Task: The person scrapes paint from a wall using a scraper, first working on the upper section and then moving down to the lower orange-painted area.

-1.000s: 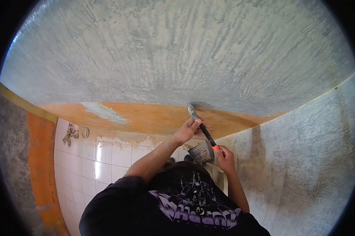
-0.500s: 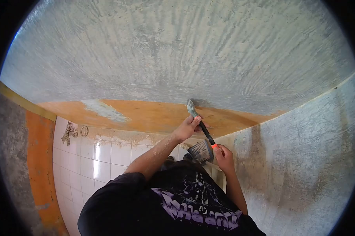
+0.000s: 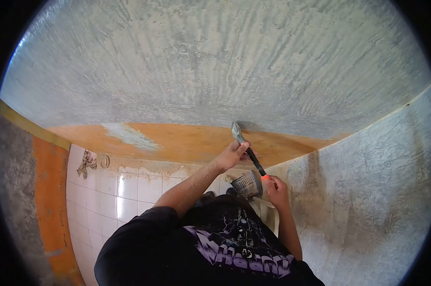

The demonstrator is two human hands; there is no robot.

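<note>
Both of my hands hold a long-handled scraper (image 3: 256, 161) with a black shaft, orange bands and a grey metal head. My left hand (image 3: 233, 154) is wrapped round it just below the head, its forearm speckled with dust. At the lower end of the handle, my right hand (image 3: 277, 189) grips beside the orange band. The head is up against the wall, where the orange paint (image 3: 191, 138) meets the rough grey scraped surface (image 3: 201, 86). A pale bare patch (image 3: 132, 136) breaks the orange strip to the left.
On the white tiled floor (image 3: 151, 188), flakes and dust line the wall's foot. A grey slatted plastic object (image 3: 246, 184) stands near my feet. A crumpled rag (image 3: 86, 163) and a ring-shaped roll (image 3: 104, 161) lie at left. The right-hand wall (image 3: 349, 195) is close to my right arm.
The whole view has shifted slightly. The scraper head sits a little lower and further right in the picture, both hands keeping their hold.
</note>
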